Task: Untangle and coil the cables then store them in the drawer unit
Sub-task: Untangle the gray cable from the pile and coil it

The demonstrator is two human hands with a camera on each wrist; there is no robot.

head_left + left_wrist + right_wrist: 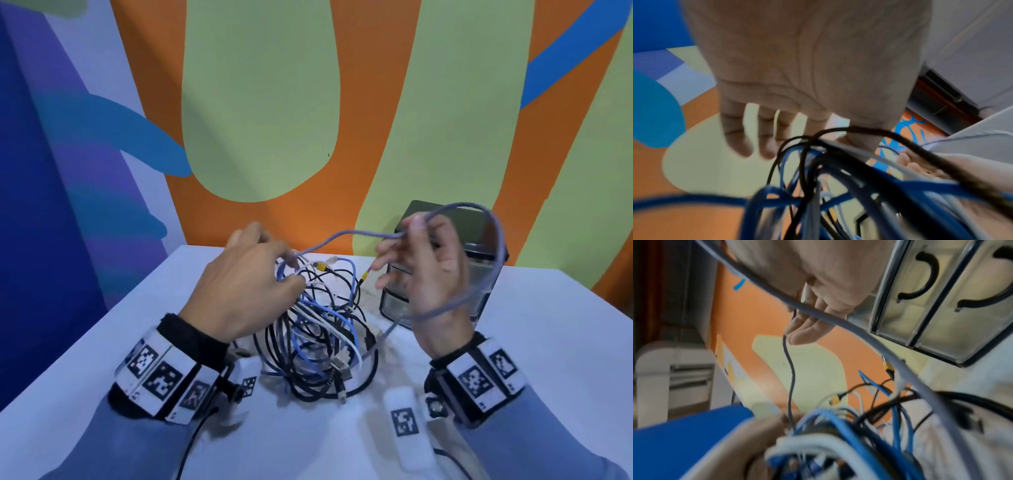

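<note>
A tangle of blue, black and white cables (pixel 318 342) lies mid-table, blurred and close in both wrist views (pixel 838 186) (pixel 838 434). My left hand (pixel 291 270) hovers over its far side, thumb and forefinger pinching a grey cable (pixel 356 233) where it leaves the pile. That grey cable (pixel 859 327) rises to my right hand (pixel 407 233), which grips it at the fingertips. From there it loops round the back of that hand to the wrist. The drawer unit (pixel 486 240) with clear drawers and black handles (pixel 941 305) stands behind my right hand, drawers closed.
The white table (pixel 548 342) ends at a painted wall behind and drops off on the left. A white tagged block (pixel 407 425) lies near my right wrist, another (pixel 248 375) by my left wrist. Yellow-tipped plugs (pixel 322 266) stick out of the pile.
</note>
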